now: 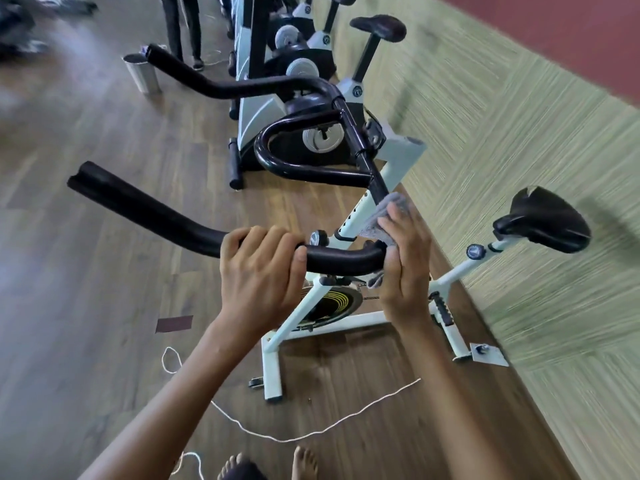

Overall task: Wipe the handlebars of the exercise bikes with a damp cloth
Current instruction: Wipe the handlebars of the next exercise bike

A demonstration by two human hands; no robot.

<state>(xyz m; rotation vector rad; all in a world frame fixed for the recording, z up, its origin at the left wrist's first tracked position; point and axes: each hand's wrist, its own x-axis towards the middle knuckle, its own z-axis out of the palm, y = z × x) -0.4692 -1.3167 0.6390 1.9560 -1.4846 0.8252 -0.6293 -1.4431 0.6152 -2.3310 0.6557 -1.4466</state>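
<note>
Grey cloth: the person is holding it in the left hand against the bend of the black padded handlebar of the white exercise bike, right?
Not quite. The head view shows the grey cloth held in the right hand, not the left, against the bend of the black padded handlebar of the white exercise bike. The left hand grips the bar bare, farther along.

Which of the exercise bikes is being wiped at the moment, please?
The nearest, white-framed bike: the left hand grips its handlebar, the right hand holds the grey cloth against it.
</note>
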